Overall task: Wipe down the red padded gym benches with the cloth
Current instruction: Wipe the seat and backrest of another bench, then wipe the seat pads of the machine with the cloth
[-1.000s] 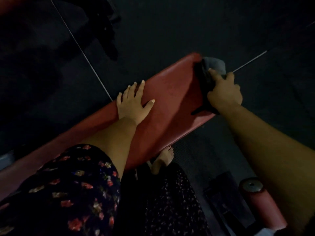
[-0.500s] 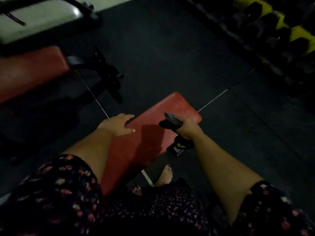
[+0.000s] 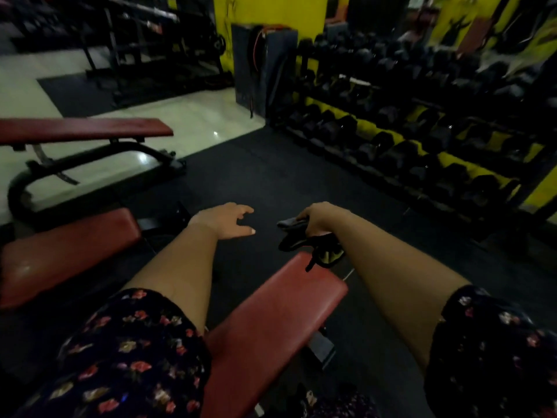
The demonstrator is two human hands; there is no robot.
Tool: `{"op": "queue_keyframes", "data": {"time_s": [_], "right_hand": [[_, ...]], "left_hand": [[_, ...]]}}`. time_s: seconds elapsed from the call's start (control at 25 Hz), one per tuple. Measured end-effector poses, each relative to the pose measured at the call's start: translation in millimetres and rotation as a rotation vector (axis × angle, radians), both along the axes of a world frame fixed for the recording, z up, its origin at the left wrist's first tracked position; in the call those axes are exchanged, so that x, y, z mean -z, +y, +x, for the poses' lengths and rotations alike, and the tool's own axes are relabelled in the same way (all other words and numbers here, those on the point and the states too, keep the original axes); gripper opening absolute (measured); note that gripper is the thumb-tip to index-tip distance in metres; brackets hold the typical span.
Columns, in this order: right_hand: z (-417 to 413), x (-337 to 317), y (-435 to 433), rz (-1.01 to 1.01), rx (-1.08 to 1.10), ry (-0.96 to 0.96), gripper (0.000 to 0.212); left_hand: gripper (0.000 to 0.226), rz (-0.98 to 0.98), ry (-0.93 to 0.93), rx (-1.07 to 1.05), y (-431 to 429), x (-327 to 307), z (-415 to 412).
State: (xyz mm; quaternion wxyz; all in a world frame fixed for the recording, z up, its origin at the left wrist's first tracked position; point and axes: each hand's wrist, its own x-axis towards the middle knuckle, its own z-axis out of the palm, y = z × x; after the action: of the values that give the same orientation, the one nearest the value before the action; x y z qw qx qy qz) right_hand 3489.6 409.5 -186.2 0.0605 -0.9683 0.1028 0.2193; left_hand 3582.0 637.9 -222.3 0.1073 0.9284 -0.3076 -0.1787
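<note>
Right hand (image 3: 316,218) grips what looks like cloth (image 3: 297,236) above bench (image 3: 271,321).

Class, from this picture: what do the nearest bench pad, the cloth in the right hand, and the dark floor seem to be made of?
Nearest bench pad: likely vinyl or leatherette over padding; smooth red skin, rounded edges.
Cloth in the right hand: soft dark fabric; it bunches and droops limply.
Dark floor: probably matte rubber matting, with no shine.

- Left hand (image 3: 226,220) held out forward in the air, palm down, fingers loosely spread and slightly bent, gripping nothing.
- Right hand (image 3: 316,218) out forward at similar height, fingers curled round a dark cloth (image 3: 297,236).
- Both forearms bare, short floral sleeves at the upper arms.
</note>
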Motion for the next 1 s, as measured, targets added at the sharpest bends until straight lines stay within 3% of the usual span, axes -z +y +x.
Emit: {"op": "queue_keyframes", "data": {"time_s": [0.28, 1.0], "right_hand": [[14, -82, -2, -0.016, -0.032, -0.2, 0.044], [-109, -121, -96, -0.045, 0.428, -0.251, 0.053]], "left_hand": [[0.072, 0.025, -0.14, -0.02, -8, -76, 21], [0.068, -0.029, -0.149, 0.324, -147, -118, -44]]}}
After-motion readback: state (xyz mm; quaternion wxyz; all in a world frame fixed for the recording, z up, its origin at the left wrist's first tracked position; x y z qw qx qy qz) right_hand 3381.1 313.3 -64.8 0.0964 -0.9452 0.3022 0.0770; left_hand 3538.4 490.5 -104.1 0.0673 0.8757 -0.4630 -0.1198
